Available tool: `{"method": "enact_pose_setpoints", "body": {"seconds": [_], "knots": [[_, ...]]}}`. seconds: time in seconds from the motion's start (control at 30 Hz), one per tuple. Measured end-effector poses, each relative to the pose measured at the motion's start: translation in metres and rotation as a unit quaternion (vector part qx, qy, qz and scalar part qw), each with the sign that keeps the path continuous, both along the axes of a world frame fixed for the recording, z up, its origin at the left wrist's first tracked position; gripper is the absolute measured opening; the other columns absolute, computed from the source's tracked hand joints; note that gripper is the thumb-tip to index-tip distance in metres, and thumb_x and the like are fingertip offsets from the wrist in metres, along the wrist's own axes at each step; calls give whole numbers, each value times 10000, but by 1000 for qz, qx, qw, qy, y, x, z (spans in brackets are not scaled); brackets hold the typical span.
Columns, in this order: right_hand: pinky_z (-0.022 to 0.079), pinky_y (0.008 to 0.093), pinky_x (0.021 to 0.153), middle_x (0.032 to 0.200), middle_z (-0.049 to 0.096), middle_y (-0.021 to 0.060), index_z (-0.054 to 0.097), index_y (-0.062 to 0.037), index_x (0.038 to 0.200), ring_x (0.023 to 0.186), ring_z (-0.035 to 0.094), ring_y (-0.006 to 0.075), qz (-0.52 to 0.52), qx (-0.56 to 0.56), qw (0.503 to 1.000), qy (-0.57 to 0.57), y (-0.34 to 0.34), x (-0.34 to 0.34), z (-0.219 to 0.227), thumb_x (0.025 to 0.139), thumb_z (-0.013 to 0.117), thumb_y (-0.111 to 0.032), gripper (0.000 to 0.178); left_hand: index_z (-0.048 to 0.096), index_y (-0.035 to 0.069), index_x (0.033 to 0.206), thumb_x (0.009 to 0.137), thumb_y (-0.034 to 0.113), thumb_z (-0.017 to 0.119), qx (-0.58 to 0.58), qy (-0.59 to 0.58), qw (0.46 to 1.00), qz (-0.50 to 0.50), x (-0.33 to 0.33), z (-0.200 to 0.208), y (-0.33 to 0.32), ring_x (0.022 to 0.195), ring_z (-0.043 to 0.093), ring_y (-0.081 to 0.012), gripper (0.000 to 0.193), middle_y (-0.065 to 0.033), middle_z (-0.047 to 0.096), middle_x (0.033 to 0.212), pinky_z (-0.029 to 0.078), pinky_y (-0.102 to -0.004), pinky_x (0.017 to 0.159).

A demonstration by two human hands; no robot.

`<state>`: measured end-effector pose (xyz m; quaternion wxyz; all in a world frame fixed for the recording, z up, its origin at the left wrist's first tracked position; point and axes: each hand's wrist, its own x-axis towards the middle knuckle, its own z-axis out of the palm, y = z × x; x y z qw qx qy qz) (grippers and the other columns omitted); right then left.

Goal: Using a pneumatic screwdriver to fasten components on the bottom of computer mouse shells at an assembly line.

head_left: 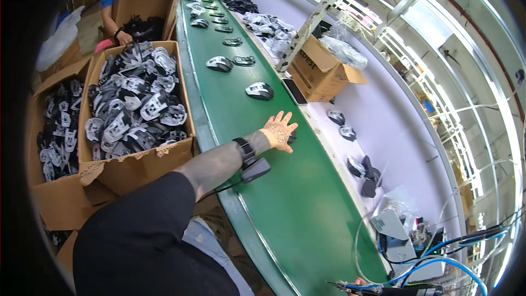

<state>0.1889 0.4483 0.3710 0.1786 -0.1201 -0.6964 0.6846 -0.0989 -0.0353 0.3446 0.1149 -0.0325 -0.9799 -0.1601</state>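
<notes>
Our left hand (pixel 278 132) is over the green belt (pixel 298 225) in the head view, fingers spread apart, with a dark part (pixel 293 137) half hidden beside its thumb; we cannot tell whether they touch. Our right hand (pixel 359 282) barely shows at the lower edge, well apart from the left, beside a black tool (pixel 413 290); whether it grips that, we cannot tell. Just beyond our left fingertips lies a grey-and-black shell (pixel 259 91); left of that hand, a cardboard box (pixel 145 172) holds many more.
</notes>
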Motion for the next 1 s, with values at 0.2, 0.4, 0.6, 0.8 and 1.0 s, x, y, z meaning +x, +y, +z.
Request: {"method": "enact_pose_setpoints", "body": {"seconds": [0.2, 0.4, 0.6, 0.8, 1.0], "knots": [[454, 284, 595, 754, 559, 97, 486, -43, 1026, 626, 518, 187, -260, 41, 896, 357, 5, 61, 20, 897, 479, -227, 225, 500, 163, 1263, 681, 537, 676, 3, -37, 999, -28, -47, -29, 47, 1150, 440, -398, 714, -214, 429, 1283, 418, -491, 909], [418, 385, 917, 1175, 511, 260, 360, 85, 1272, 1074, 527, 325, -139, 225, 823, 502, -78, 27, 97, 886, 462, -249, 520, 520, 144, 1272, 809, 498, 622, 466, -220, 809, -283, 30, 13, 153, 872, 601, -228, 592, -107, 607, 998, 505, -324, 774], [422, 310, 790, 993, 535, 146, 434, 94, 1213, 857, 512, 217, -87, 141, 929, 330, -133, -20, 132, 797, 556, -60, 459, 498, 159, 1254, 911, 436, 528, 781, -381, 441, -224, 83, 6, 187, 801, 589, -151, 442, -33, 553, 979, 539, -313, 687], [316, 202, 432, 664, 464, 26, 399, 23, 1212, 460, 365, 66, -83, 61, 914, 393, -118, -84, 120, 861, 524, -63, 382, 441, 183, 1245, 928, 405, 489, 822, -396, 372, -172, 73, -32, 190, 827, 594, -204, 390, -56, 534, 986, 558, -401, 695], [382, 214, 479, 760, 546, 46, 405, -9, 1215, 500, 415, 73, -113, 17, 878, 465, -124, -124, 127, 912, 521, -151, 354, 403, 165, 1290, 933, 371, 470, 824, -412, 314, -228, 60, -23, 187, 906, 581, -234, 418, -88, 481, 1215, 546, -434, 758]]}}
